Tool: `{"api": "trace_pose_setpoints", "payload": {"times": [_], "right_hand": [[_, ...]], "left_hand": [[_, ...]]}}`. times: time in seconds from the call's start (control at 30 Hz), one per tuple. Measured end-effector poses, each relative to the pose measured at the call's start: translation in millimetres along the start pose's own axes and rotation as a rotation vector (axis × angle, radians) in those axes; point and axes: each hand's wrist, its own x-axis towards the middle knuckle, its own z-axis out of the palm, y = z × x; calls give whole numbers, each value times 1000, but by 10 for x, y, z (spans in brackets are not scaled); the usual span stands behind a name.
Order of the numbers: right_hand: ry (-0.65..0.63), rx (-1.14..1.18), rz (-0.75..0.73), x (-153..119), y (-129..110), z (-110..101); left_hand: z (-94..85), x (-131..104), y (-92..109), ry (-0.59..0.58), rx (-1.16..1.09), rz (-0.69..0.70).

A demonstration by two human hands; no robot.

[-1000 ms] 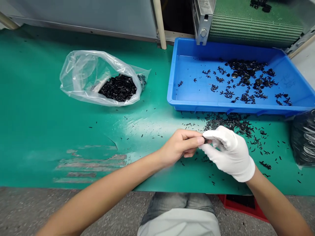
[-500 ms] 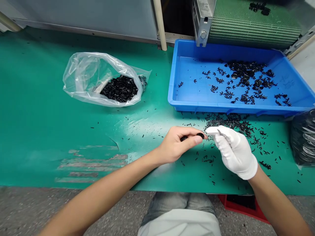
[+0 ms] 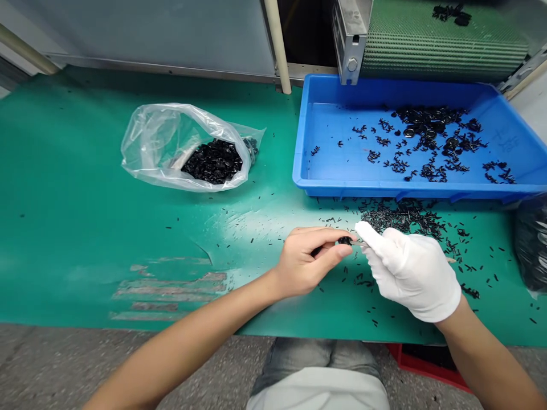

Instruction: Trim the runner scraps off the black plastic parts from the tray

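My left hand (image 3: 305, 259), bare, pinches a small round black plastic part (image 3: 345, 241) between thumb and forefinger. Another black piece (image 3: 316, 251) shows in the curl of its fingers. My right hand (image 3: 410, 270), in a white glove, is closed around a thin metal blade tool (image 3: 359, 244), mostly hidden by the glove. The blade's end meets the right side of the round part. Short black plastic bits (image 3: 395, 219) lie piled and scattered on the green tabletop around the gloved hand.
A blue tray (image 3: 405, 189) holding black rings, discs and branched scraps stands at the back right, below a green conveyor belt (image 3: 444, 42). A clear plastic bag (image 3: 149, 145) of black parts lies left. Another filled bag (image 3: 532, 245) sits at the right edge.
My right hand has turned, bringing the blade against the round part in my left fingers. That part has tilted from face-up toward edge-on. The view has shifted slightly.
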Motion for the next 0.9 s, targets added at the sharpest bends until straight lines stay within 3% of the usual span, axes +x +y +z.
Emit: {"api": "trace_pose_setpoints", "payload": {"times": [0.23,0.4,0.47,0.57,0.67,0.8,0.9], "right_hand": [[1,-47,18,17,-33,-7],[72,-68,117,-26,-217,78],[117,30,186,-32,-299,119],[106,421,298,18,-368,124],[-62,959,419,97,-351,66],[-388,1606,583,121,-213,9],[-687,1980,608,81,-92,8]], "left_hand": [[39,-15,15,26,46,20],[128,-113,14,201,177,154],[161,-155,7,248,206,189],[181,-186,-6,252,195,153],[169,-178,-10,231,105,88],[150,-130,7,101,-295,-85],[148,-88,34,-46,-654,-153]]}}
